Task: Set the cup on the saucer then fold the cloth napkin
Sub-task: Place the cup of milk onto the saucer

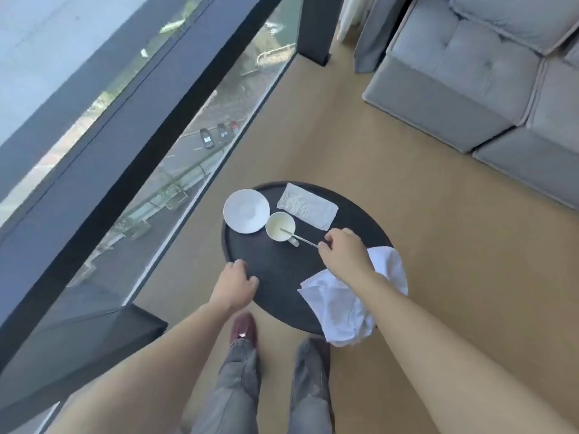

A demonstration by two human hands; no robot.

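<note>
The person's shoes [244, 328] and grey trousers [238, 386] stand at the near edge of the round black table [282, 277], with both bare forearms reaching out over it. The right hand [344, 252] has its fingertips [324, 244] pinched on the end of a spoon [299, 238] whose bowl rests inside the cup [280, 226]; whether the grip is firm cannot be told. The left hand [236, 281] lies on the table's near-left rim, fingers curled loosely and holding nothing. The cup stands on the tabletop just beside the saucer [246, 210], right of it and apart from it, so it is not yet set in place. The crumpled white napkin [347, 302] lies under the right forearm and hangs off the near-right edge. A flat packet [307, 205] lies beyond the cup. The chief risk seems to be the spoon: pulled sideways or levered against the rim, it could tip the cup, which holds a pale liquid or residue, and spill onto the table. Lifting the cup with the spoon inside could let it slide out and clatter. The forearm passing over the napkin may drag it further off the edge to the floor. The saucer sits close to the table's far-left rim, so a cup set down off-centre could rock it.
</note>
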